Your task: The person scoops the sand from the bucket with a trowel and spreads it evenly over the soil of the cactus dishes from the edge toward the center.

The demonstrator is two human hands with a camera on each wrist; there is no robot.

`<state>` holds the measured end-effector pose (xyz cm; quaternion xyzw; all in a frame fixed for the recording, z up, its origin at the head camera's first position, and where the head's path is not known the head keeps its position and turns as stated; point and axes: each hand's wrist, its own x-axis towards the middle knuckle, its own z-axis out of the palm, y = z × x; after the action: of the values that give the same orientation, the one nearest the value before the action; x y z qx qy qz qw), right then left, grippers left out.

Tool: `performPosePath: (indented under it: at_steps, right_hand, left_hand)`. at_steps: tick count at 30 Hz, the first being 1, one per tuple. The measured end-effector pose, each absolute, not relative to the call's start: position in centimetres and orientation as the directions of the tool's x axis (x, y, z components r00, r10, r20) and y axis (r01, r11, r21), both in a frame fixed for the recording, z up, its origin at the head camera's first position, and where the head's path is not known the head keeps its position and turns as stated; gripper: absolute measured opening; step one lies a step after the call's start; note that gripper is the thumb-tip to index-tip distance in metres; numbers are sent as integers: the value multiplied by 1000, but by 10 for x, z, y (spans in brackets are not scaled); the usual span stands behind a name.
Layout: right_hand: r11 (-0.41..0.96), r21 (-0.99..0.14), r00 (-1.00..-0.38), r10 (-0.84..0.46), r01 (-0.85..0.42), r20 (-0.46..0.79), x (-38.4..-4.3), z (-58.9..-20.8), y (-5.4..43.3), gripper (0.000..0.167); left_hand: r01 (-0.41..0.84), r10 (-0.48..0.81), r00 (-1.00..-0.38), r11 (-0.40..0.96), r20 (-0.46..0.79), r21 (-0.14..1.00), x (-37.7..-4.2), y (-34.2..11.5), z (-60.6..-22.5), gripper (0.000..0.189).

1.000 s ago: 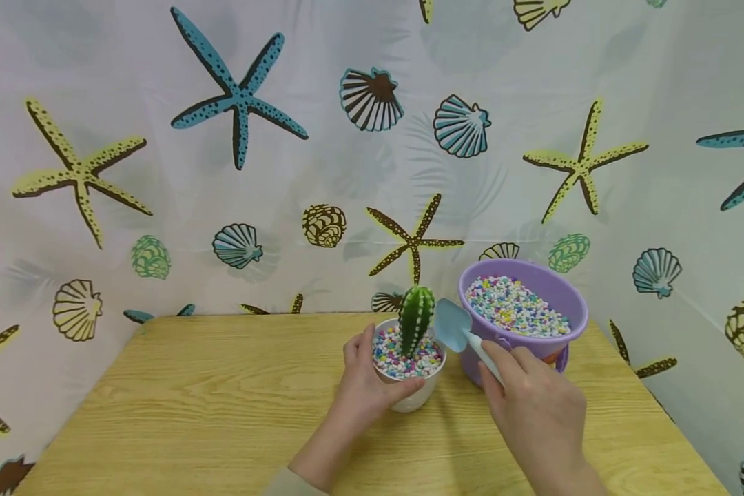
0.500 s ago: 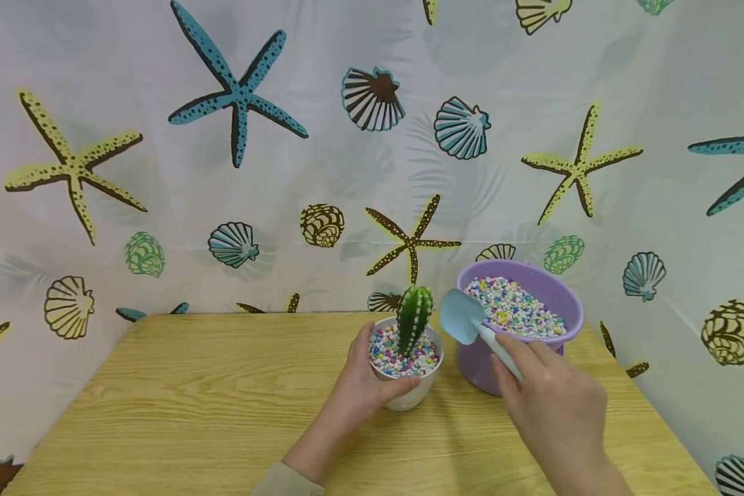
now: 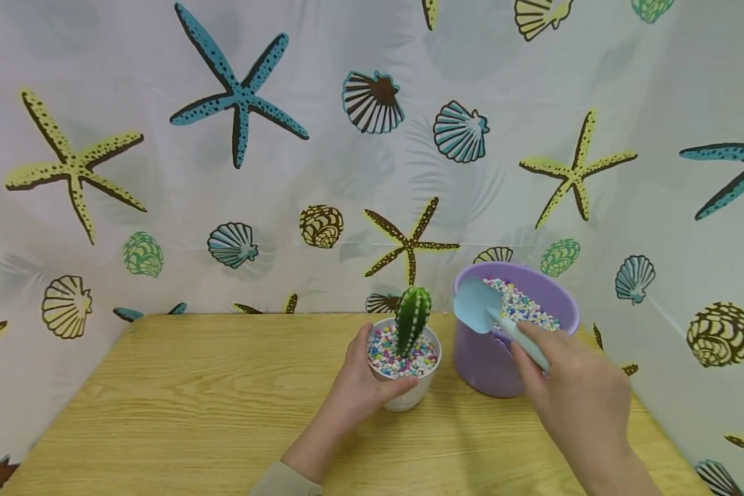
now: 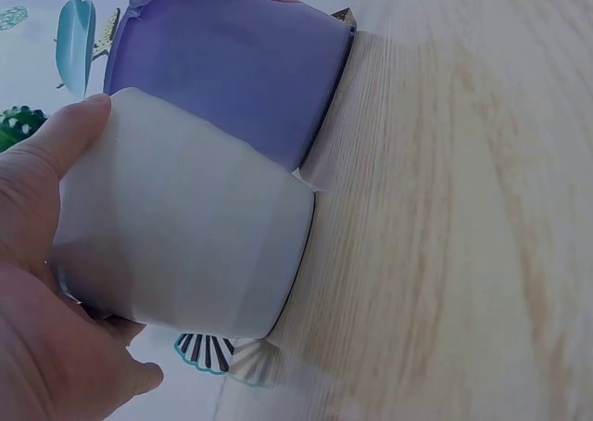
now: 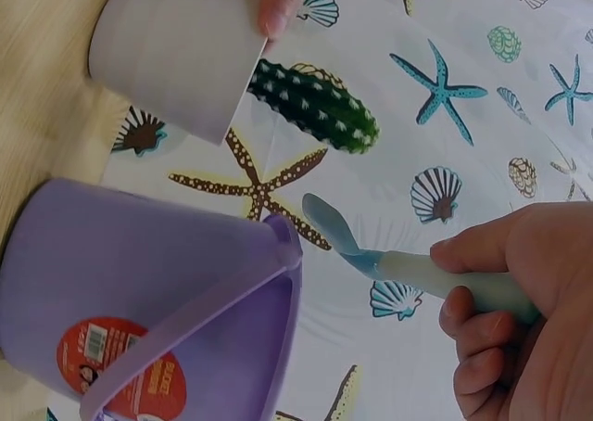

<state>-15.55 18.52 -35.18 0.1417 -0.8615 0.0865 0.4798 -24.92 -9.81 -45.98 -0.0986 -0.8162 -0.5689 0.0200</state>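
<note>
A white pot [image 3: 403, 396] stands on the table, filled with colourful pebbles [image 3: 392, 357] around an upright green cactus [image 3: 412, 322]. My left hand [image 3: 362, 386] grips the pot from its left side, thumb across the front near the rim. In my right hand [image 3: 579, 389] is the handle of a light blue toy shovel [image 3: 479, 306], whose blade hangs over the near left rim of a purple bucket [image 3: 486, 365]. More of the same pebbles [image 3: 523, 306] lie in the bucket. The right wrist view shows the shovel [image 5: 417, 271] from the side, its blade apart from the bucket.
The wooden table [image 3: 211, 399] carries the pot and bucket close together, the bucket on the right. Behind stands a white curtain [image 3: 273, 186] printed with starfish and shells. The bucket's handle [image 5: 185, 333] hangs down its outside, across a red label [image 5: 102, 347].
My right hand has moved to the right with the shovel, its blade going from beside the cactus to the bucket's rim. My left hand keeps its grip on the pot.
</note>
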Motion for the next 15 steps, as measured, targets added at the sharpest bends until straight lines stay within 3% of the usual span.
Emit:
performPosePath:
  at_steps: [15]
  right_hand:
    - [965,-49,-540,-101,-257,835,-163,-337,211,30]
  left_hand:
    - [209,146,-975,339,169,917,-256,-100,-462,119]
